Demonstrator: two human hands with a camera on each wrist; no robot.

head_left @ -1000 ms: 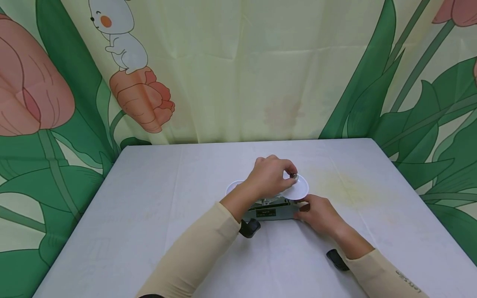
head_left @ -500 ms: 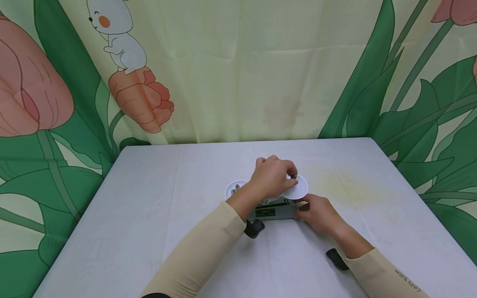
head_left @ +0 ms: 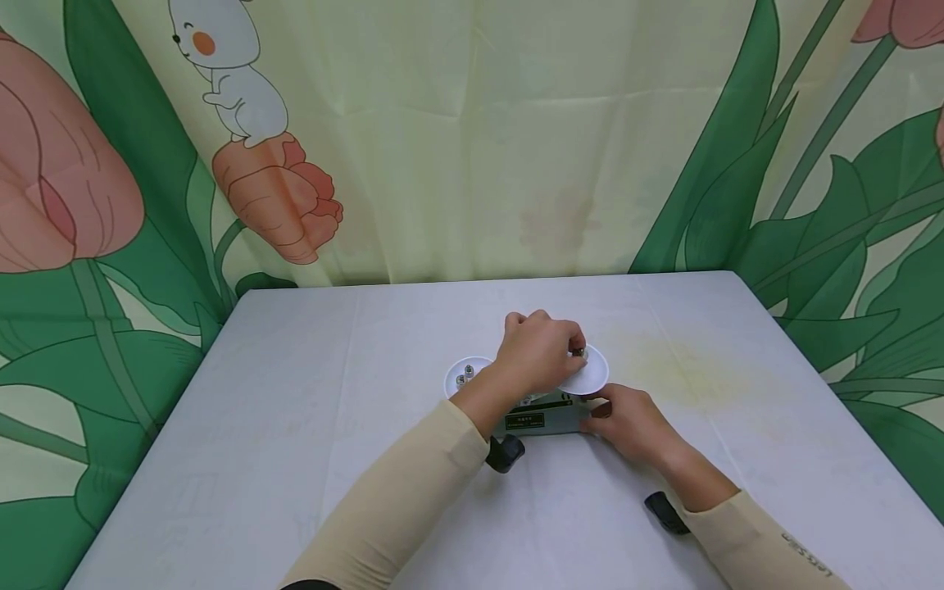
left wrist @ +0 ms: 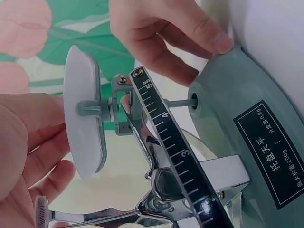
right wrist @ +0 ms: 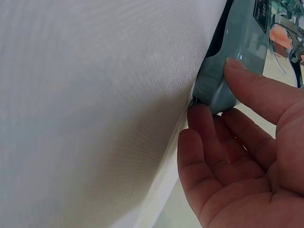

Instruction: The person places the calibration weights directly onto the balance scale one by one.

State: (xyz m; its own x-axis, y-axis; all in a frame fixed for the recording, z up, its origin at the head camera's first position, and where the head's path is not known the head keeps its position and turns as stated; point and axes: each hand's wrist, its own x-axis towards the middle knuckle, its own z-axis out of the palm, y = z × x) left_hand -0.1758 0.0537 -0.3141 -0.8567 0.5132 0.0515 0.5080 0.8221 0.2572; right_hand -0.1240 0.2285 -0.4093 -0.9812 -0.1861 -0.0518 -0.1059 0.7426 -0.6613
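A green-grey balance scale (head_left: 564,416) stands mid-table, its scaled beam (left wrist: 178,152) large in the left wrist view. Over the scale's right pan (head_left: 593,378), my left hand (head_left: 542,352) pinches a small shiny metal weight (head_left: 578,352) between thumb and fingers. The left wrist view shows this pan edge-on, hiding the weight behind it. My right hand (right wrist: 247,156) holds the right end of the scale's base (right wrist: 228,76), thumb on its front and fingertips at the lower edge. Several small metal pieces (head_left: 465,377) sit in the left pan (head_left: 449,381), partly covered by my left forearm.
A white cloth covers the table (head_left: 295,459). Behind its far edge hangs a printed curtain (head_left: 457,164) with flowers and a rabbit. Each wrist carries a black camera mount, such as the right one (head_left: 667,514).
My left wrist and forearm have shifted slightly right, uncovering more of the left pan and its metal pieces. The pinched weight is a little lower over the right pan. My right hand keeps its hold.
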